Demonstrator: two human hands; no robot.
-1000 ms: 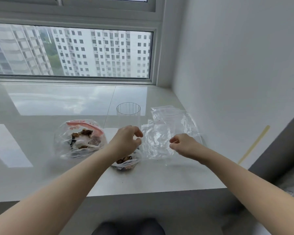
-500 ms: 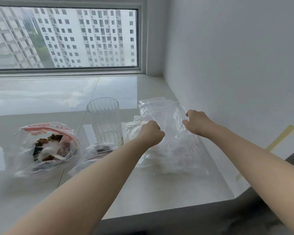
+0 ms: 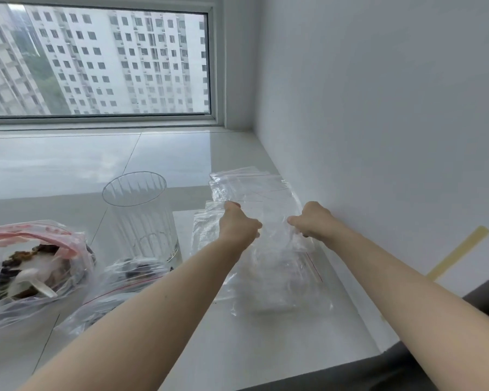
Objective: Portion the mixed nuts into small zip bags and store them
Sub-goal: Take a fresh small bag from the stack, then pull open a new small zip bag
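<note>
Left hand (image 3: 239, 225) grip curled tight, pinched clear zip bag (image 3: 274, 221). Right hand (image 3: 312, 221) grip likewise pinched same bag. Bag lay on pile right of glass (image 3: 140, 214), on table (image 3: 181, 153). Nut bag (image 3: 31, 266) left of glass. No legible writing.

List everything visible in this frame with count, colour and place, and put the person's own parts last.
empty zip bags: a loose pile, count unclear, clear with thin red lines, on the sill by the right wall
glass tumbler: one, clear and ribbed, upright, left of the pile
large nut bag: one, clear with pink top band, open, far left; dark nuts inside
white scoop: one, inside the large nut bag
small filled bag: one, clear with red line, dark contents, lying in front of the tumbler
sill: one, glossy white
window: one, white apartment blocks outside
tape strip: one, yellowish, on the right wall
left hand: pinching plastic in the pile
right hand: pinching plastic in the pile
</note>
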